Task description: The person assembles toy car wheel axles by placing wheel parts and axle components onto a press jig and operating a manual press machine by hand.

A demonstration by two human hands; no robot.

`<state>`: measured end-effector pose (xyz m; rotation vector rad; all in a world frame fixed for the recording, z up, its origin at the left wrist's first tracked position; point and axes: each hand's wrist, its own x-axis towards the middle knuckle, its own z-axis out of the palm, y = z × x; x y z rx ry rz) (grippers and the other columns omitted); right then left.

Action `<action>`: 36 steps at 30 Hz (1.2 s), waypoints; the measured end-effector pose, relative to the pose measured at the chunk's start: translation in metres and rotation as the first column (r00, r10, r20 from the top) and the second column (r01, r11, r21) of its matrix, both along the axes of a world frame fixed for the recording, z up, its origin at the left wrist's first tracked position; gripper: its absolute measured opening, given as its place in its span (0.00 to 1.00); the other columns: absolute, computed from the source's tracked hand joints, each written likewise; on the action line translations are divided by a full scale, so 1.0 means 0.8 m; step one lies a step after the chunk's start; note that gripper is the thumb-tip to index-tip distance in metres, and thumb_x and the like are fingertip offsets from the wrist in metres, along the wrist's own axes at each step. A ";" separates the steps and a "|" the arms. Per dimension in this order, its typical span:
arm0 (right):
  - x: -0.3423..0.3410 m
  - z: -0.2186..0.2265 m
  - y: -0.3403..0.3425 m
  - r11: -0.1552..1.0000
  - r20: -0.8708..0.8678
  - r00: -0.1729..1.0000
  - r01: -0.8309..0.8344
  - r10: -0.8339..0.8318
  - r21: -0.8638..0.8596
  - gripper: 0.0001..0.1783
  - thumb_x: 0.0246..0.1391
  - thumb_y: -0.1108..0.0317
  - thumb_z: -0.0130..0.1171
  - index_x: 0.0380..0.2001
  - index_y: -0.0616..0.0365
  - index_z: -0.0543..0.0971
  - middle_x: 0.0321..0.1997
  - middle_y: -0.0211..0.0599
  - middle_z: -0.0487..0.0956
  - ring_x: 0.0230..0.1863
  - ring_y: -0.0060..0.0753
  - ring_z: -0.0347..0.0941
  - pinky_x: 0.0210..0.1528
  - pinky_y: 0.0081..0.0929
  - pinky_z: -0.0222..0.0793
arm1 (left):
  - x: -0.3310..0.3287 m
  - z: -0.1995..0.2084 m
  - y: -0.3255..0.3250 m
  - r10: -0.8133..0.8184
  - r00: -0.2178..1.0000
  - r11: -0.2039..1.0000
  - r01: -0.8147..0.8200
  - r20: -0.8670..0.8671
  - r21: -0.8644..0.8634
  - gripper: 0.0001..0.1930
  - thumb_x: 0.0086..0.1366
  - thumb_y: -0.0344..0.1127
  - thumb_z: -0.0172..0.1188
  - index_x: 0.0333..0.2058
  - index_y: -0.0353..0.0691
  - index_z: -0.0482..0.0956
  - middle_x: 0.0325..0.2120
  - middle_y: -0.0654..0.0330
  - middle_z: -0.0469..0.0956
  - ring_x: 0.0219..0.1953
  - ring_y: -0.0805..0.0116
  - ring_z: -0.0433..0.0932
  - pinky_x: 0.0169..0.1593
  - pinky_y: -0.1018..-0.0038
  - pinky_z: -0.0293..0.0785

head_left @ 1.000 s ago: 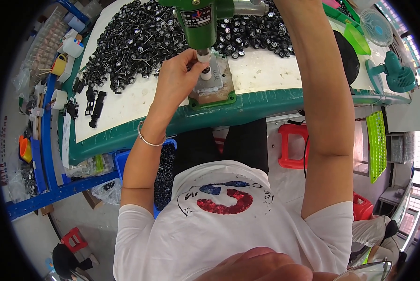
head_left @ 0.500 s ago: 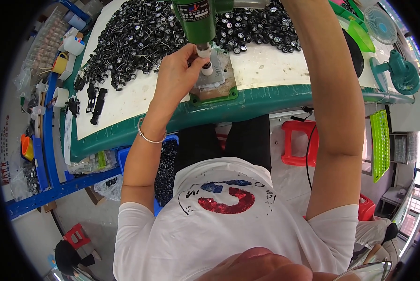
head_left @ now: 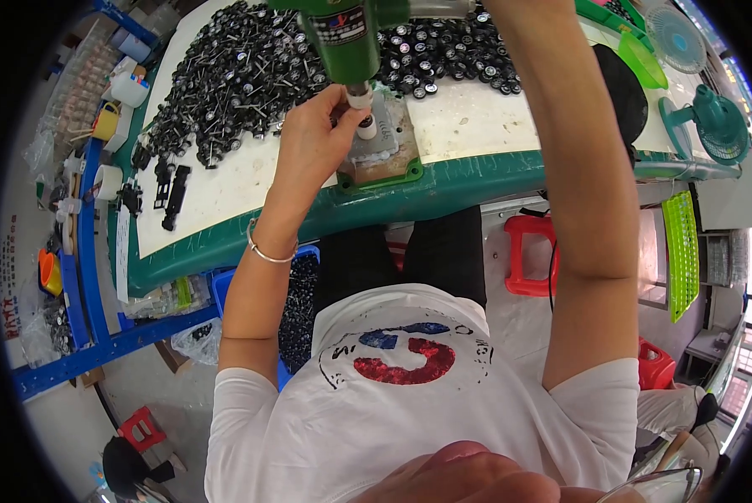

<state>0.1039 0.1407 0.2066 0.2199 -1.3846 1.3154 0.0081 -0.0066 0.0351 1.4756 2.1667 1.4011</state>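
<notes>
My left hand (head_left: 319, 126) is at the green hand press (head_left: 342, 46), thumb and fingers pinched under its ram. Between them, partly hidden, is a small black wheel (head_left: 365, 121). It sits on top of a short white post (head_left: 367, 132), just below the white tip of the ram (head_left: 359, 99). The post stands on the press's grey metal base plate (head_left: 384, 134). My right forearm (head_left: 577, 126) reaches up past the top edge beside the press, so the right hand is out of sight.
A large heap of black toy wheels (head_left: 242, 75), some on thin metal axles, covers the far table. Black chassis parts (head_left: 175, 197) lie at the left. A teal fan (head_left: 715, 126) stands to the right. Below the table are a blue bin (head_left: 307, 251) and a red stool (head_left: 528, 251).
My right arm has shifted slightly to the left, still reaching past the top edge. The left hand stays pinched under the ram. The whole view has moved a little.
</notes>
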 end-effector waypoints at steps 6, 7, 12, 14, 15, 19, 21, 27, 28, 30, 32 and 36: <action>0.020 -0.022 -0.022 0.935 -0.356 0.927 0.227 -0.122 0.271 0.12 0.61 0.59 0.55 0.31 0.57 0.75 0.21 0.26 0.73 0.22 0.17 0.68 0.24 0.16 0.65 | -0.008 0.002 -0.004 0.034 0.999 0.999 -0.035 -0.011 -0.039 0.12 0.58 0.34 0.62 0.37 0.31 0.78 0.22 0.56 0.79 0.26 0.72 0.75 0.31 0.74 0.70; 0.009 -0.032 -0.019 0.969 -0.320 0.941 0.169 -0.105 0.179 0.12 0.55 0.61 0.58 0.25 0.58 0.75 0.19 0.26 0.72 0.19 0.18 0.66 0.27 0.17 0.64 | -0.011 -0.005 -0.001 0.021 1.000 0.999 -0.021 -0.003 -0.029 0.12 0.58 0.33 0.62 0.37 0.30 0.78 0.22 0.57 0.78 0.25 0.73 0.73 0.32 0.75 0.69; 0.015 -0.025 -0.025 0.958 -0.204 0.948 0.268 -0.244 0.104 0.19 0.46 0.60 0.63 0.12 0.51 0.65 0.12 0.22 0.61 0.16 0.22 0.52 0.39 0.26 0.46 | -0.010 -0.014 -0.004 0.009 0.991 0.999 -0.016 0.133 0.052 0.10 0.59 0.32 0.62 0.35 0.30 0.78 0.22 0.62 0.77 0.26 0.77 0.70 0.34 0.79 0.65; -0.006 -0.029 -0.023 0.882 -0.337 0.864 0.443 -0.373 0.160 0.15 0.43 0.70 0.62 0.13 0.59 0.66 0.09 0.28 0.62 0.11 0.18 0.57 0.15 0.23 0.50 | -0.018 -0.020 -0.012 0.015 0.980 0.996 -0.032 0.199 0.083 0.08 0.59 0.32 0.62 0.33 0.32 0.78 0.22 0.65 0.76 0.26 0.79 0.68 0.34 0.80 0.64; -0.005 -0.033 -0.018 0.886 -0.289 0.877 0.438 -0.383 0.155 0.16 0.43 0.69 0.62 0.13 0.59 0.66 0.09 0.29 0.62 0.11 0.18 0.57 0.15 0.24 0.50 | -0.019 -0.024 -0.007 0.013 0.981 0.998 -0.026 0.194 0.064 0.08 0.59 0.32 0.62 0.31 0.32 0.78 0.21 0.65 0.75 0.26 0.80 0.67 0.34 0.81 0.64; -0.007 -0.034 -0.002 0.880 -0.273 0.871 0.455 -0.408 0.135 0.16 0.42 0.69 0.62 0.12 0.61 0.65 0.08 0.37 0.61 0.09 0.29 0.58 0.15 0.28 0.52 | -0.013 -0.032 0.007 0.033 0.967 0.998 -0.043 0.253 0.036 0.11 0.61 0.35 0.63 0.26 0.32 0.77 0.19 0.66 0.74 0.25 0.81 0.66 0.32 0.83 0.61; -0.022 -0.028 0.000 0.912 -0.253 0.898 0.396 -0.360 0.108 0.18 0.41 0.70 0.62 0.11 0.60 0.64 0.07 0.29 0.61 0.10 0.21 0.55 0.13 0.26 0.48 | -0.026 -0.047 0.005 0.005 0.958 0.995 -0.034 0.288 0.094 0.09 0.60 0.35 0.63 0.28 0.33 0.79 0.22 0.67 0.76 0.27 0.81 0.68 0.33 0.83 0.63; -0.110 -0.008 0.051 0.893 -0.051 0.892 0.447 -0.450 -0.057 0.15 0.41 0.69 0.57 0.13 0.69 0.67 0.10 0.47 0.67 0.14 0.29 0.66 0.18 0.31 0.59 | -0.030 -0.050 0.001 0.125 0.859 0.982 -0.178 0.496 0.062 0.06 0.60 0.33 0.64 0.27 0.40 0.78 0.24 0.67 0.78 0.15 0.91 0.57 0.15 0.87 0.42; -0.125 -0.010 0.062 0.890 -0.050 0.888 0.454 -0.456 -0.049 0.15 0.41 0.69 0.57 0.13 0.69 0.67 0.10 0.47 0.67 0.14 0.29 0.66 0.18 0.31 0.59 | -0.030 -0.055 0.001 0.115 0.858 0.983 -0.172 0.501 0.067 0.06 0.60 0.33 0.64 0.27 0.40 0.78 0.24 0.67 0.78 0.15 0.91 0.57 0.15 0.87 0.42; -0.132 -0.010 0.083 0.901 0.071 0.908 0.418 -0.412 -0.116 0.13 0.41 0.70 0.55 0.15 0.72 0.70 0.12 0.51 0.70 0.18 0.35 0.71 0.23 0.35 0.64 | -0.028 -0.059 -0.001 -0.023 0.813 0.975 -0.110 0.582 0.192 0.05 0.61 0.34 0.63 0.32 0.40 0.79 0.26 0.67 0.79 0.18 0.90 0.66 0.15 0.88 0.46; -0.132 -0.017 0.097 0.924 0.106 0.928 0.368 -0.357 -0.107 0.13 0.42 0.69 0.54 0.18 0.72 0.73 0.14 0.49 0.72 0.19 0.37 0.72 0.26 0.37 0.66 | -0.031 -0.064 0.000 -0.046 0.775 0.975 -0.104 0.630 0.198 0.05 0.63 0.33 0.61 0.35 0.39 0.78 0.31 0.63 0.81 0.23 0.88 0.71 0.14 0.88 0.49; -0.139 -0.018 0.098 0.941 0.156 0.953 0.287 -0.261 -0.179 0.12 0.44 0.68 0.54 0.18 0.70 0.74 0.15 0.46 0.73 0.19 0.36 0.71 0.25 0.36 0.66 | -0.070 -0.098 -0.025 -0.301 0.446 0.918 -0.101 0.843 0.382 0.12 0.66 0.34 0.58 0.43 0.33 0.73 0.37 0.62 0.76 0.30 0.82 0.71 0.12 0.90 0.56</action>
